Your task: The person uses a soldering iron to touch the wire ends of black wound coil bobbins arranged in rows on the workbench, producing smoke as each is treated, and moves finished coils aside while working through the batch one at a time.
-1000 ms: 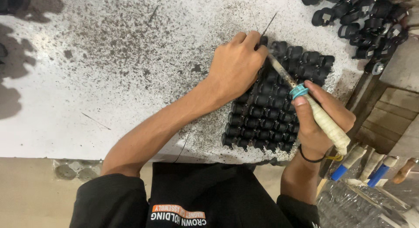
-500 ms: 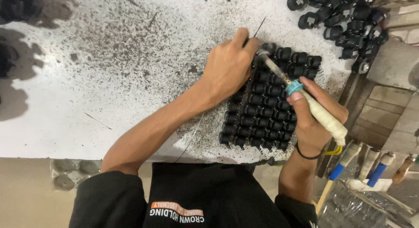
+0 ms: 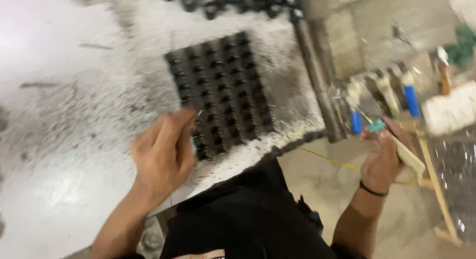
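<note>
My left hand, lower centre of frame, is open with fingers loosely curled, at the near left edge of the black grid of small parts on the speckled white table. My right hand, at right and off the table, grips a wrapped-handle tool with a teal band.

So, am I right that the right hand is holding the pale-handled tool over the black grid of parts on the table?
Not quite: in the head view the right hand holds the pale-handled tool off to the side, past the table edge, not over the black grid of parts.
</note>
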The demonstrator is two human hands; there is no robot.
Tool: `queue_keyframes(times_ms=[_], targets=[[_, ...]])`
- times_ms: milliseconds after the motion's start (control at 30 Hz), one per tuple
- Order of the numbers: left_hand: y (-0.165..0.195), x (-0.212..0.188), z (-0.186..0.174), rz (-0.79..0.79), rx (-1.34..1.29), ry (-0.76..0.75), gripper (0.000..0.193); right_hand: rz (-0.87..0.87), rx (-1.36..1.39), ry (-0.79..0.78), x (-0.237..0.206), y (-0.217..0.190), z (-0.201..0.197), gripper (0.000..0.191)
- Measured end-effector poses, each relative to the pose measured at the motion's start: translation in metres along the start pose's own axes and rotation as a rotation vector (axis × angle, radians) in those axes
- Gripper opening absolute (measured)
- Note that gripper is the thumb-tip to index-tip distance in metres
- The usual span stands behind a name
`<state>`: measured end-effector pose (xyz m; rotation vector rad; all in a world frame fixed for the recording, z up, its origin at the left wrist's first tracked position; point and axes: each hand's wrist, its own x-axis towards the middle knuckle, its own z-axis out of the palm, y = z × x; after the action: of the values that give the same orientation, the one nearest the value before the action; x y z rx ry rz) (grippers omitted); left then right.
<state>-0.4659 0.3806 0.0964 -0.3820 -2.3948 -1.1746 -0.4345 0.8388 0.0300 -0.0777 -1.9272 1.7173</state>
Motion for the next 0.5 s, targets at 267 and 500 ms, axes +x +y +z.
queue_keyframes(times_ms=[267, 500], targets=[[0.088, -0.081, 0.112, 0.02, -0.381, -0.268, 0.02, 0.428, 0.785, 0.541, 0.005, 0.043, -0.095, 0.036], [0.091, -0.099, 0.125, 0.042, -0.415, -0.365, 0.018, 0.319, -0.242, 0.017, 0.044, 0.018, -0.04, 0.034]])
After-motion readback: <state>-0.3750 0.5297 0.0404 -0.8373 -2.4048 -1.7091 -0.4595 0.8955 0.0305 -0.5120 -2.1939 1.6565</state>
